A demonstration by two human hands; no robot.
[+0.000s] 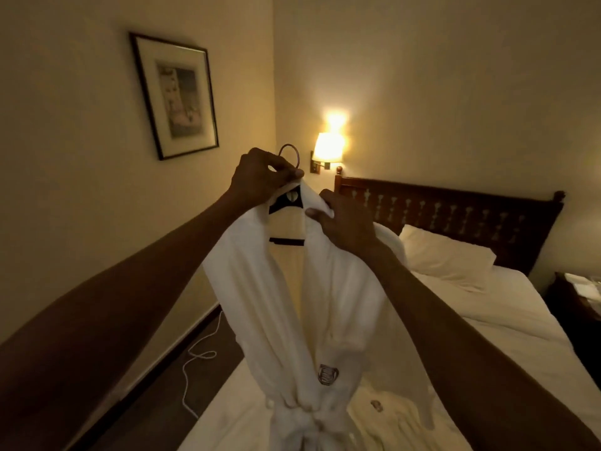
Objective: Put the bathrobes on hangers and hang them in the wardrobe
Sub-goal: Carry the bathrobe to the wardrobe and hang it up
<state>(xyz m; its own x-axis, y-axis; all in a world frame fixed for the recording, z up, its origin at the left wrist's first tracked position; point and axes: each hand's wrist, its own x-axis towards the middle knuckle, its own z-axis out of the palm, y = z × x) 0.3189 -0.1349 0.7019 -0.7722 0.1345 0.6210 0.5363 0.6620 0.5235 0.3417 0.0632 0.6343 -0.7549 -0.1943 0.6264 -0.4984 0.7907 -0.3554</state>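
A white bathrobe (283, 307) with an embroidered crest and a tied belt hangs on a dark wooden hanger (287, 203), held up in front of me over the bed. My left hand (260, 177) pinches the hanger at the base of its metal hook (289, 154). My right hand (344, 219) grips the robe's collar on the right shoulder. A second white bathrobe (387, 415) lies flat on the bed below, partly hidden by the hanging one.
The bed (507, 336) with white sheets, a pillow (445, 255) and a dark wooden headboard (455, 213) fills the right side. A lit wall lamp (328, 148) and a framed picture (175, 96) hang on the walls. A white cable (195, 362) lies on the floor at left.
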